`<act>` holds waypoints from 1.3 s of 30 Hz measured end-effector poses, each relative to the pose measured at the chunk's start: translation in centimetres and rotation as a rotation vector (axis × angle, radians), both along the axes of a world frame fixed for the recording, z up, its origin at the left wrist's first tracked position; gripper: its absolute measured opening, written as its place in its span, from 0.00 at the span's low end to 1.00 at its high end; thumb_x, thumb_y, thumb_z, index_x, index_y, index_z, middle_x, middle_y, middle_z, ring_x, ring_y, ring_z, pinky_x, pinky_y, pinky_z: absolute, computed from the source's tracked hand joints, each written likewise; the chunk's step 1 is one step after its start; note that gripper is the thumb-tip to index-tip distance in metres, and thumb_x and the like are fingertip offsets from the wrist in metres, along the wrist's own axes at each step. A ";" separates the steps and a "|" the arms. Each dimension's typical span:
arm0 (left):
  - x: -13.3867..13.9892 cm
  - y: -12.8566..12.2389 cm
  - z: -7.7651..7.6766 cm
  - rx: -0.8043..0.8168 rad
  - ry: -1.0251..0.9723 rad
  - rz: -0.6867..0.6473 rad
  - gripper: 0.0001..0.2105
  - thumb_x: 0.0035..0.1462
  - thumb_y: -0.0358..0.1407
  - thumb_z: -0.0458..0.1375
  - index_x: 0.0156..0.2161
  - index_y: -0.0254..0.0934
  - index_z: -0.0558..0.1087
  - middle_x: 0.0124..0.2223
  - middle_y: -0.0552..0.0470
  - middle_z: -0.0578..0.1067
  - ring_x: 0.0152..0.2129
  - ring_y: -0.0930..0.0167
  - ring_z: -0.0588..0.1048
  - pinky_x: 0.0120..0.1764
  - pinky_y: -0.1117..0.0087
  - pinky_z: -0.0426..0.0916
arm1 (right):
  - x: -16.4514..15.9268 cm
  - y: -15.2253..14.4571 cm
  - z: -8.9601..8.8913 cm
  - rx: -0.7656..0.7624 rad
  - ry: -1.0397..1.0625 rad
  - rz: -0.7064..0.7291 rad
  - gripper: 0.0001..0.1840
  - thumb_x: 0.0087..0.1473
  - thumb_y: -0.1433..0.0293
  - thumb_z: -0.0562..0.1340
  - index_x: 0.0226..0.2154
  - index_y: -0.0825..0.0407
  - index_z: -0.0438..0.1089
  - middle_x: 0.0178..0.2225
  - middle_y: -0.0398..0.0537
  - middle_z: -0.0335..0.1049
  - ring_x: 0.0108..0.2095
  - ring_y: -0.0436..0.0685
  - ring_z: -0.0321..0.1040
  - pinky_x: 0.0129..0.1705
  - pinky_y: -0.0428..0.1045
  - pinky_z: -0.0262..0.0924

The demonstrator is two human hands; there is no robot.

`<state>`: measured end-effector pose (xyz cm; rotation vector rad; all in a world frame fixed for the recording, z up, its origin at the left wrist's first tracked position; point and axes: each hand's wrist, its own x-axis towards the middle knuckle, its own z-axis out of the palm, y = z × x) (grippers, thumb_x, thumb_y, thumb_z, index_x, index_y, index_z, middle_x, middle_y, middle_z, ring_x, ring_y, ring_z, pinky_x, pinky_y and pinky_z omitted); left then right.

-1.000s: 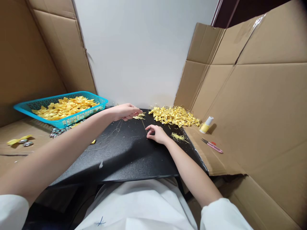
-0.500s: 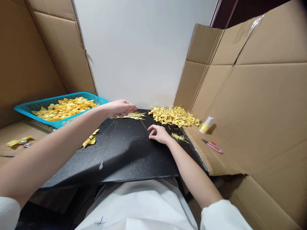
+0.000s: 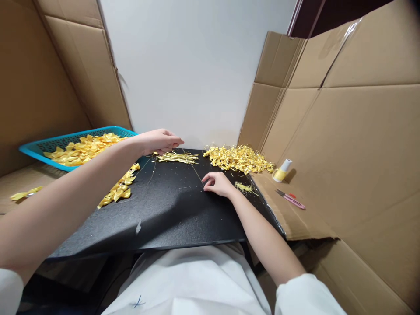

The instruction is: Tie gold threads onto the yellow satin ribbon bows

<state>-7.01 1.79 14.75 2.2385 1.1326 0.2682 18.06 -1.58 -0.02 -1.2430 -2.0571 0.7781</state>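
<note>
My left hand [image 3: 163, 141] is raised above the far part of the black table, its fingertips pinched together. A thin thread [image 3: 197, 172] slants from beneath those fingertips down to my right hand [image 3: 218, 183], which pinches its lower end just above the tabletop. Below and beyond my left hand lies a bundle of thin yellow strips [image 3: 176, 158]. To the left of the thread, a row of yellow ribbon bows [image 3: 121, 188] rests on the table, partly covered by my left forearm.
A blue basket [image 3: 33, 151] of yellow bows stands at the left. Small yellow bows [image 3: 238, 158] form a heap at the back right, with thread scraps [image 3: 244, 188] nearer. A thread spool [image 3: 281, 171] and pink-handled snips [image 3: 291, 200] sit on cardboard [image 3: 288, 223] at the right.
My left hand has risen and shifted slightly left, uncovering more of the yellow strips and bows. My right hand has stayed almost in place, with the thread still running between the two.
</note>
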 end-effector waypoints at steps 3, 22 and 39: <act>-0.3 0.0 0.2 0.010 -0.094 0.082 0.18 0.59 0.48 0.44 0.24 0.40 0.50 0.21 0.60 0.42 0.15 0.77 0.43 0.20 0.70 0.41 | 0.0 0.0 0.0 0.020 0.003 -0.005 0.12 0.41 0.78 0.67 0.32 0.52 0.72 0.25 0.41 0.77 0.32 0.52 0.76 0.46 0.51 0.63; -1.1 0.2 0.3 -0.023 -0.015 -0.056 0.21 0.59 0.52 0.42 0.24 0.38 0.54 0.24 0.59 0.41 0.18 0.78 0.41 0.22 0.71 0.39 | 5.5 -1.7 4.9 0.009 -0.525 -0.417 0.18 0.41 0.55 0.70 0.33 0.49 0.76 0.41 0.51 0.75 0.53 0.69 0.62 0.58 0.68 0.45; 1.0 -2.3 1.5 -0.007 -0.121 0.066 0.17 0.60 0.46 0.46 0.25 0.39 0.52 0.23 0.58 0.44 0.17 0.77 0.44 0.23 0.69 0.41 | -5.5 -0.4 -1.0 0.267 0.102 0.170 0.12 0.45 0.68 0.71 0.35 0.51 0.75 0.42 0.49 0.75 0.46 0.55 0.70 0.54 0.52 0.55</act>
